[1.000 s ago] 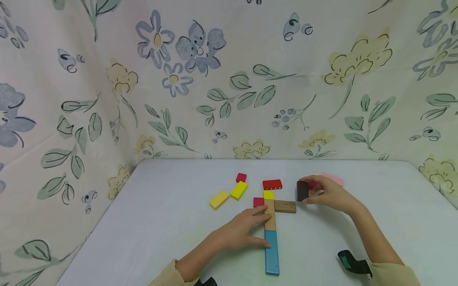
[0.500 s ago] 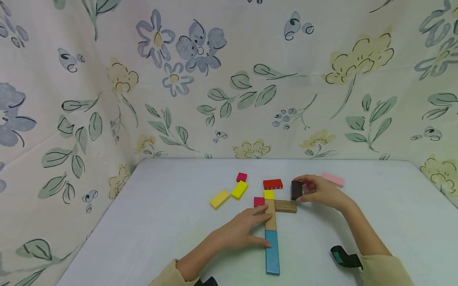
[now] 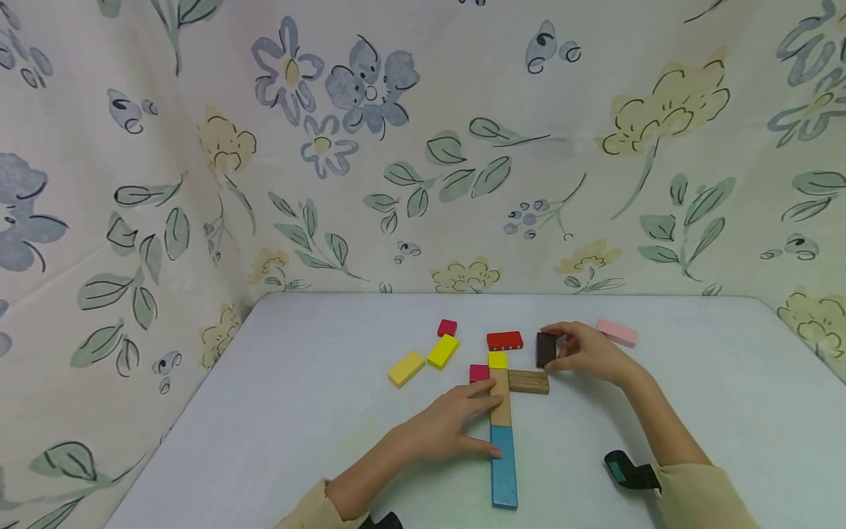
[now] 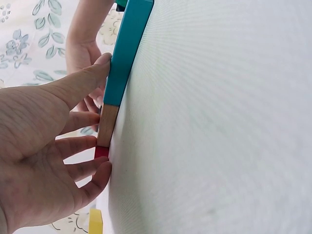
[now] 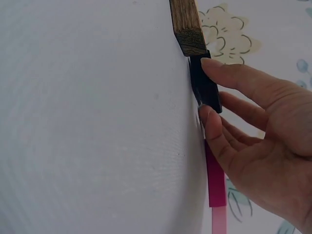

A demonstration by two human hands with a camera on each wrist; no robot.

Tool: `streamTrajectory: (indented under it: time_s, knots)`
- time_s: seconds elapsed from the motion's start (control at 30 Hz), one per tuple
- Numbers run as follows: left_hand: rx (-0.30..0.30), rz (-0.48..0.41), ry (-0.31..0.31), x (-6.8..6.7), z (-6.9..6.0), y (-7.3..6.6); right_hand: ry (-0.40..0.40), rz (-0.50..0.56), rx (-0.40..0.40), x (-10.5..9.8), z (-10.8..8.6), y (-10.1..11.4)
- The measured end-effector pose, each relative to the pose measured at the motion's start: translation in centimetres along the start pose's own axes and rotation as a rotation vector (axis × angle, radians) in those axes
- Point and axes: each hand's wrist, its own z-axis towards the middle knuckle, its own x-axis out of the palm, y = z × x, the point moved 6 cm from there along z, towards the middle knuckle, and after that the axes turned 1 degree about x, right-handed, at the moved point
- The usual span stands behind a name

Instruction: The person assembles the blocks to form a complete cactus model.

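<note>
So the right hand has the dark brown block pinched between thumb and fingertips, right by the far-right corner of the wood-grain block, can't tell if those two touch. The left hand is loosely spread, not gripping anything, thumb on the blue block and fingertips on the tan block. Those two make a line with a small yellow block at the far end, a magenta block butted on the left and the wood-grain one sticking out right. Just past that there's a red block with white dots, two yellow blocks off to the left and a pink block far right
</note>
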Motion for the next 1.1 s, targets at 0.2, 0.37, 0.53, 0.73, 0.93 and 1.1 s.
streamTrajectory:
  time_s: [0.2, 0.37, 0.53, 0.73, 0.93, 1.1]
  knots:
    - [0.0, 0.007, -0.011, -0.47, -0.3, -0.74, -0.014, -0.01, 0.028, 0.09, 0.23, -0.34]
    - [-0.011, -0.004, -0.009, -0.66, -0.4, -0.91, -0.031, 0.001, 0.061, 0.17, 0.43, -0.7]
    - [-0.021, -0.009, 0.002, -0.58, -0.3, -0.75, -0.043, 0.004, 0.067, 0.24, 0.57, -0.83]
    - [-0.004, 0.009, -0.003, -0.22, -0.05, -0.34, -0.043, -0.011, 0.06, 0.28, 0.56, -0.79]
    - [0.009, 0.016, -0.007, -0.04, 0.02, -0.15, -0.033, -0.01, 0.065, 0.43, 0.47, -0.61]
    - [0.013, 0.015, -0.01, -0.16, -0.08, -0.29, -0.02, -0.014, 0.066, 0.5, 0.39, -0.41]
